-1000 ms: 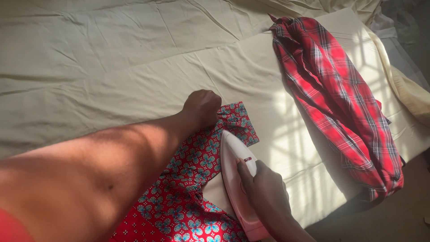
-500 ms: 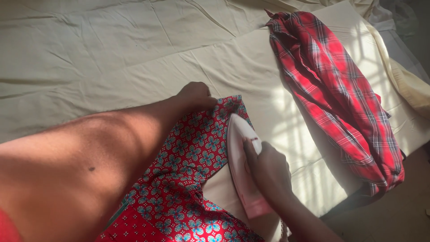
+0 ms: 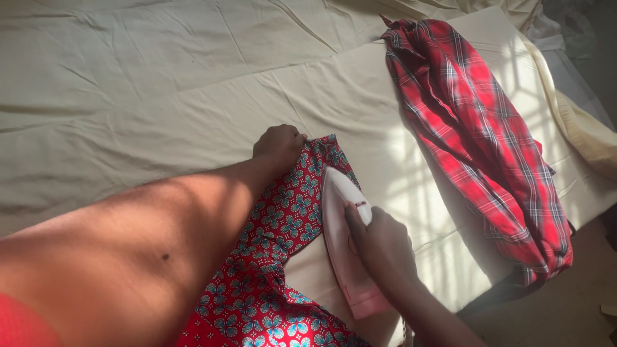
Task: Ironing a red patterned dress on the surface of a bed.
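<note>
We iron: right hand (image 3: 379,241) grips the iron (image 3: 340,238), nose at 12 o'clock. Left hand (image 3: 278,144) pinches the cloth (image 3: 283,218) taut. Next likely needs a steady glide.

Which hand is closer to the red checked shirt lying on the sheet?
The right hand, gripping the pink iron, is closer to the checked shirt. The left hand pins the floral cloth farther away.

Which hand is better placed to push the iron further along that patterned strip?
Right. The right hand already grips the iron, which sits on the red flower-print cloth. The left hand is busy pinning the strip's far end against the cream sheet.
</note>
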